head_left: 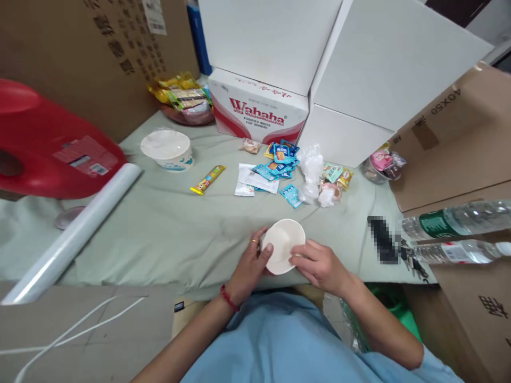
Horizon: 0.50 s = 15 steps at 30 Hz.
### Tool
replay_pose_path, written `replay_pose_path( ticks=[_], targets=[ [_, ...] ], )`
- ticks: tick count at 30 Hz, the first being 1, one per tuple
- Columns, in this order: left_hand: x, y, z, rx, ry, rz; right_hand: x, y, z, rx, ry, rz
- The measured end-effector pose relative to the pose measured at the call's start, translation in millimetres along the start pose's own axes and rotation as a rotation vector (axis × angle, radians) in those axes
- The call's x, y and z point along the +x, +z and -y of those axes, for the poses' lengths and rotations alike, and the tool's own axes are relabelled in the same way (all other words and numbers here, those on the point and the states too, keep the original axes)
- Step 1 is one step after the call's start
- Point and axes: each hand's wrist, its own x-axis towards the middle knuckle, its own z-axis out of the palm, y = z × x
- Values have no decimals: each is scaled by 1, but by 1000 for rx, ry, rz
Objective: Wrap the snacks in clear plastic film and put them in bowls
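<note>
A white paper bowl [282, 239] is held near the front edge of the cloth-covered table, its opening turned up towards me. My left hand [255, 258], with a ring and a red bracelet, wraps the bowl's left side, thumb over the rim. On the right side, my right hand [317, 266] pinches the rim with its fingertips. Beyond the bowl lie several small blue snack packets [279, 162], white sachets [255, 181] and clear-wrapped snacks [311, 173]. A second paper bowl [170, 151] with a pale cover stands farther left, near a yellow snack bar [208, 180].
At the back are a Wahaha carton [259, 109], white boxes [355, 69] and a snack basket [187, 106]. A red jug [59, 143] and white roll [75, 231] occupy the left. Plastic bottles [463, 251], keys [413, 260] and a snack-filled tub [381, 165] are right.
</note>
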Motion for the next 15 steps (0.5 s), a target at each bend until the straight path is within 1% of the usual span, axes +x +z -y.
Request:
replay_pose_path(
  ticks=[2,3,5,7,8,9,10,11,12,13,14,15],
  targets=[
    [-1,7,-3,-31,-95,101,-24,-9,-1,8,144,-9],
    [-2,7,-4,-43,-118,115,-37,-20,-7,-2,246,-17],
    [-5,-1,-4,-35,-127,89,-64,-54,-26,-90,495,-54],
    [-12,-17,-2,1,-129,18,-83,-98,-56,-278,773,-101],
    [-16,-25,0,18,-133,-30,-88,-121,-75,-392,912,-92],
    [-20,-33,2,29,-137,-81,-88,-145,-97,-509,1040,-63],
    [-24,-40,4,34,-141,-130,-84,-168,-122,-606,1137,-40],
    [-29,-45,7,32,-141,-177,-75,-190,-147,-681,1188,-47],
    [-33,-49,9,28,-139,-216,-63,-210,-173,-717,1206,-76],
    [-37,-51,11,21,-135,-248,-50,-227,-198,-713,1231,-138],
    [-40,-51,12,15,-128,-274,-37,-242,-222,-713,1255,-243],
    [-43,-50,13,12,-119,-294,-25,-252,-242,-719,1248,-287]
  ],
)
